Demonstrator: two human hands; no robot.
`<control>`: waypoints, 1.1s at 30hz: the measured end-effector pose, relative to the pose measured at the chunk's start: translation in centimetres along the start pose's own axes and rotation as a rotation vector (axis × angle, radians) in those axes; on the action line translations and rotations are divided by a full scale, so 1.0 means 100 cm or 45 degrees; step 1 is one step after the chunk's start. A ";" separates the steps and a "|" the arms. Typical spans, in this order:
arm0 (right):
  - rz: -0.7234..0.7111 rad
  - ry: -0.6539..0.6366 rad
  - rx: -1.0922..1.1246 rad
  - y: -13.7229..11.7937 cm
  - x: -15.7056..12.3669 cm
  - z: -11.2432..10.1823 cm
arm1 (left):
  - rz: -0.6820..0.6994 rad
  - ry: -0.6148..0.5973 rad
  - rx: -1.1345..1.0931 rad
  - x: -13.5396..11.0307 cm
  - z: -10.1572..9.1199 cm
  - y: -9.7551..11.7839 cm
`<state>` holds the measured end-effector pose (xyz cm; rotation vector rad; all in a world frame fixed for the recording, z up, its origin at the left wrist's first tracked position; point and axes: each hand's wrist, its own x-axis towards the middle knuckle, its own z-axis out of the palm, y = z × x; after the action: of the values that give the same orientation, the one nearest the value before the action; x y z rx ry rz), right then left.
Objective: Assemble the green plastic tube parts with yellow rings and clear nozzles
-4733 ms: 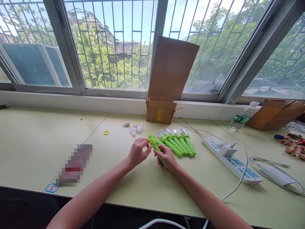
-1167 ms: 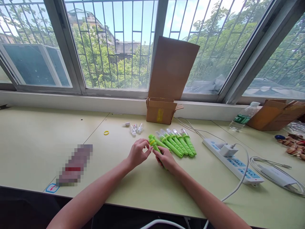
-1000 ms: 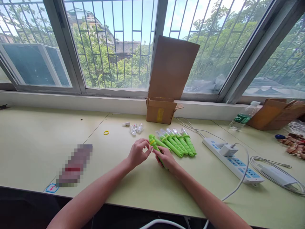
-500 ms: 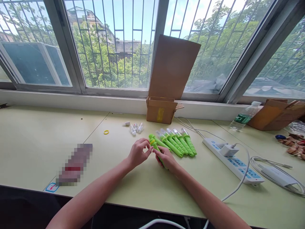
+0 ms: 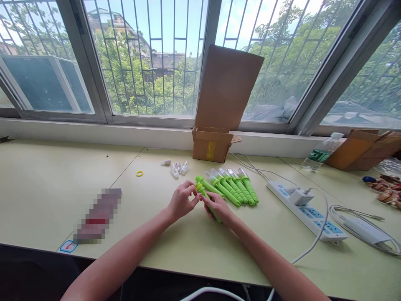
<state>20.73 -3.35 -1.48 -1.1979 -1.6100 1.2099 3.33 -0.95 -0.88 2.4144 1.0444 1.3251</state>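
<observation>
My right hand (image 5: 218,206) is wrapped round the shaft of a green plastic stick (image 5: 212,211) just above the pale green table (image 5: 46,188). My left hand (image 5: 182,200) pinches the yellow-green head of that same stick (image 5: 199,187) with its fingertips. Right behind them lies a row of several similar green sticks with clear caps (image 5: 233,188), side by side. Further back sit a few small clear caps (image 5: 177,168) and a yellow ring (image 5: 139,173).
A small open cardboard box (image 5: 210,144) stands at the window sill with a tall cardboard sheet (image 5: 228,85) behind it. A white power strip (image 5: 308,213) with cables lies to the right. A water bottle (image 5: 321,152) and another carton (image 5: 360,148) are far right.
Both hands stay on the same green stick. The fingers of my left hand shift slightly on its head; nothing else has moved.
</observation>
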 end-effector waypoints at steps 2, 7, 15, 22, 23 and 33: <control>0.009 0.011 -0.028 0.000 0.000 0.000 | -0.013 -0.015 0.016 0.000 0.000 0.000; 0.027 0.004 -0.056 0.001 0.001 0.001 | -0.006 -0.024 0.043 0.000 0.001 0.000; 0.015 0.015 -0.066 0.001 0.001 0.001 | 0.003 -0.029 0.048 0.000 0.000 0.000; 0.037 0.018 -0.058 0.001 0.001 0.001 | 0.001 -0.034 0.039 0.000 0.001 -0.001; 0.034 0.018 -0.060 0.001 0.001 0.001 | -0.003 -0.038 0.038 -0.001 0.001 -0.001; 0.019 0.028 -0.066 -0.001 0.001 0.001 | 0.003 -0.037 0.047 0.000 0.001 -0.001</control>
<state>20.55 -3.27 -1.40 -1.2539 -1.6281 1.1670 3.33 -0.87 -1.01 2.4552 1.0681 1.2784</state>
